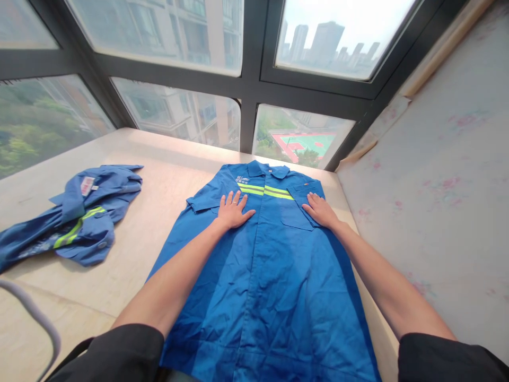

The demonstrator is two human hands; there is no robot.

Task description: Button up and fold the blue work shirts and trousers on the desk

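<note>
A blue short-sleeved work shirt (278,265) lies spread out, front up, its collar toward the window. Yellow-green reflective stripes cross its chest, and white lettering marks the left side. My left hand (234,210) rests flat on the chest just below the stripe, fingers spread, a ring on one finger. On the other side, my right hand (319,209) lies with fingers stretched out over the right sleeve edge, near a chest pocket flap. Both palms press on cloth and hold nothing that I can see.
Another blue garment (85,212) with a reflective stripe lies crumpled on the pale surface (159,185) at left. A grey curved tube (40,318) enters at lower left. Dark window frames (250,90) stand behind, and a floral-papered wall (437,201) rises at right.
</note>
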